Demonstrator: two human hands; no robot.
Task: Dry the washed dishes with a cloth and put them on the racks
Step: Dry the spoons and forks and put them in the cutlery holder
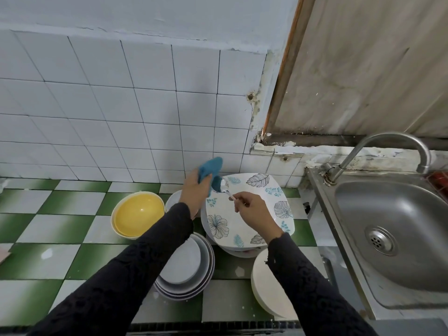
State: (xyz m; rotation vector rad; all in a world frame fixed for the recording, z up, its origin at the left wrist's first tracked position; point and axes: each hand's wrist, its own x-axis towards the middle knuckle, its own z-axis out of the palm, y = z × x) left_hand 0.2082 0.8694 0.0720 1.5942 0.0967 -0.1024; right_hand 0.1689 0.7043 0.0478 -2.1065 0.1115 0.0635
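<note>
Now, head view: the camera is looking down on a green-and-white checked counter (60, 226), with both hands working at the centre of the frame.
Left hand: the left hand (194, 192) is gripping a blue cloth (209, 169), fingers curled round it, and is pressing a fold against the bowl end of a spoon (224, 187).
Right hand: the right hand (254, 212) is pinching the spoon's handle between thumb and fingers, angling it up-left so the wet end is meeting the cloth.
Spoon's place: it is hovering over the floral plate (266, 190), probably so that drips are falling on a dish yet to be wiped.
Step, as a judgement: the spoon is being dried; racking is yet to come.
Waiting dishes: a yellow bowl (138, 214) is sitting at centre left, stacked white plates (184, 263) are lying below centre, and a white bowl (266, 287) is sitting lower right, all within easy reach.
Sink: the steel sink (400, 226) is filling the right edge of the frame.
Racks: none is showing anywhere in the frame.
</note>
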